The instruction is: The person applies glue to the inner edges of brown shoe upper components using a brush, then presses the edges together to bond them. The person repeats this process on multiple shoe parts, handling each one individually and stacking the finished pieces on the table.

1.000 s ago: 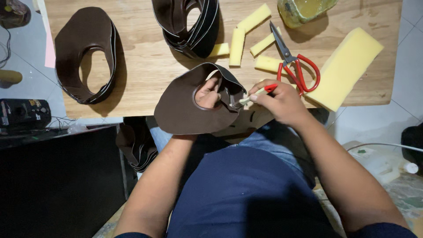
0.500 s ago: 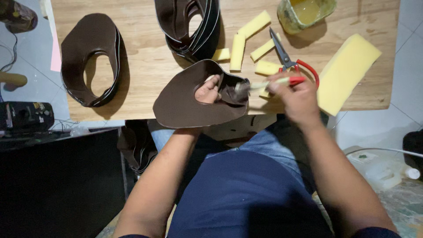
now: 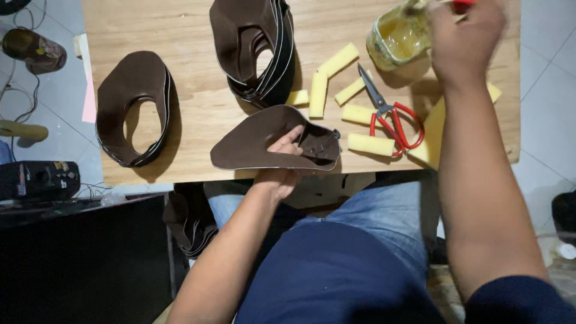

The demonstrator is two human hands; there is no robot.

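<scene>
While gripped at the table's near edge, dark brown leather piece (image 3: pixel 264 144), flat with curved cutout, lay pinched around left hand (image 3: pixel 282 162) fingers. Right hand (image 3: pixel 462 42), closed on red-handled tool, blurred, above glue jar (image 3: pixel 399 39), beyond scissors (image 3: pixel 387 111) from leather.

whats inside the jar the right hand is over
The jar holds a yellowish, glue-like liquid coating its inside. The right hand holds a red-handled tool above the rim; its tip blurs into the jar, and the hand covers the far side.
</scene>
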